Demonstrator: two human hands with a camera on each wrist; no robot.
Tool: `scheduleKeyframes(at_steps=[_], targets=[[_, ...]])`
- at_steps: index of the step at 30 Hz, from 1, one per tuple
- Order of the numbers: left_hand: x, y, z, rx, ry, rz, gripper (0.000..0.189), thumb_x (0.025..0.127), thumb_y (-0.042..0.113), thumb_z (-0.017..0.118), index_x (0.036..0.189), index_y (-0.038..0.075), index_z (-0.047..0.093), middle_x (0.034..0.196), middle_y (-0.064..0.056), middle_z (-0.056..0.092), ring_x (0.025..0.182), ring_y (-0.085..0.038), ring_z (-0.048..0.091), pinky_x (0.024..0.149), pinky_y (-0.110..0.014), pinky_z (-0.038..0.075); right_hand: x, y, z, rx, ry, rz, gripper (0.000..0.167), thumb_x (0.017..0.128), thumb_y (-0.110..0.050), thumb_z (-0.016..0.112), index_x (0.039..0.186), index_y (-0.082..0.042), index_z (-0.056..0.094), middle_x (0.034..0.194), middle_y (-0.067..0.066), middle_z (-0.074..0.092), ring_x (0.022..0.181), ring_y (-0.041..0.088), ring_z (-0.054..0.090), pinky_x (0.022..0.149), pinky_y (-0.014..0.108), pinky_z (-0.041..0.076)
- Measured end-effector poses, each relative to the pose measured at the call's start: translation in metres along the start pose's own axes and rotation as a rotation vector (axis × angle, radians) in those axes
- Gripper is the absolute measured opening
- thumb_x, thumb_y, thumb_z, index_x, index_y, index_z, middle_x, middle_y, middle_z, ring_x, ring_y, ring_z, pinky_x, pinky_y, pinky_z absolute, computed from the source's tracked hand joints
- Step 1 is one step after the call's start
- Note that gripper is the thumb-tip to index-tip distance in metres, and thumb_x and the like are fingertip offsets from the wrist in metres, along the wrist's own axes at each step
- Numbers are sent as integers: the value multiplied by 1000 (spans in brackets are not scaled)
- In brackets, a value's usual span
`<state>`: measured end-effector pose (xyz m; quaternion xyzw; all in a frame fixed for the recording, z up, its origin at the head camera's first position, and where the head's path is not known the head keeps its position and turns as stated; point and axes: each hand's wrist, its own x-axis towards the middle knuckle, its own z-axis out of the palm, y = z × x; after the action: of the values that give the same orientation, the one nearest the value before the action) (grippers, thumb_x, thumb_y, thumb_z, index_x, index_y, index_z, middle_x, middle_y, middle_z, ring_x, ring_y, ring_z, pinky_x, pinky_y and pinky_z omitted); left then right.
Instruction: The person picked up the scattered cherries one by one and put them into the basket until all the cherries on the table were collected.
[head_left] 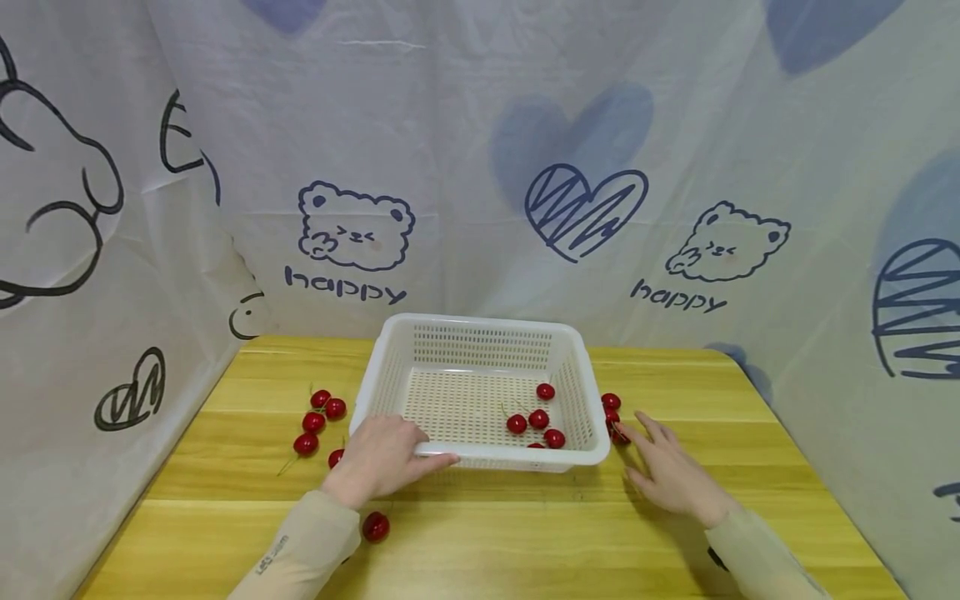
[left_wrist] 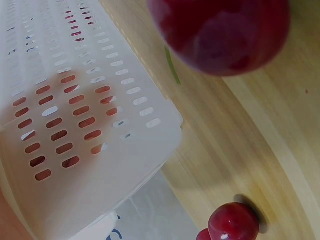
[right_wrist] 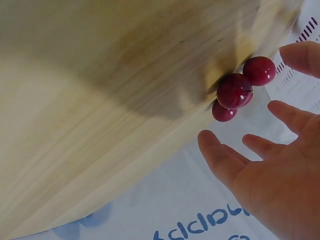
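A white plastic basket (head_left: 517, 455) with slotted walls stands on the wooden table. My left hand (head_left: 382, 458) grips its near left rim, thumb along the front edge and fingers over the inside. Through the slots of the basket wall (left_wrist: 150, 150), the left wrist view shows those fingers. Inside, several red cherries (head_left: 538, 419) lie toward the right end. Just outside the right wall is a small cluster of cherries (head_left: 611, 402). My right hand (head_left: 671, 467) reaches toward it with spread fingers, fingertips close to the cherries (right_wrist: 235, 91) and nothing held.
Left of the basket, several stemmed cherries (head_left: 313, 422) lie on the table (head_left: 480, 550). A single cherry (head_left: 376, 527) sits beside the left sleeve. Behind the table hangs a white cloth (head_left: 465, 167) printed with hearts and bears.
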<state>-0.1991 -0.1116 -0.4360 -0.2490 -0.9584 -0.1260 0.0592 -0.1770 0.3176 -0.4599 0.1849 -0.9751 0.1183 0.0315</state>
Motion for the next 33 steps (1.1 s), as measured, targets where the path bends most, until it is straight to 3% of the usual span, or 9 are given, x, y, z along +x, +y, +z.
scheduleKeyframes(at_steps=[6, 12, 33], targets=[[0, 0, 1, -6, 1, 1, 55, 90, 74, 53, 66, 27, 65, 47, 13, 39, 45, -4, 33, 46, -22, 28, 10, 3, 4, -10, 19, -42, 50, 91, -13, 71, 136, 0, 54, 154, 31, 38, 135, 56, 43, 102, 67, 44], [0, -1, 0, -8, -16, -7, 54, 89, 74, 54, 62, 28, 60, 46, 14, 38, 45, -4, 32, 46, -23, 29, 15, 4, 7, 7, 25, -70, 39, 89, -9, 71, 125, -1, 59, 151, 31, 43, 133, 53, 45, 102, 66, 45], [0, -1, 2, -6, -16, -8, 56, 89, 76, 52, 69, 26, 67, 47, 13, 41, 45, -4, 33, 46, -22, 29, 18, 9, 9, 9, -51, -65, 32, 89, -10, 71, 119, -2, 62, 141, 29, 53, 128, 50, 51, 105, 63, 44]])
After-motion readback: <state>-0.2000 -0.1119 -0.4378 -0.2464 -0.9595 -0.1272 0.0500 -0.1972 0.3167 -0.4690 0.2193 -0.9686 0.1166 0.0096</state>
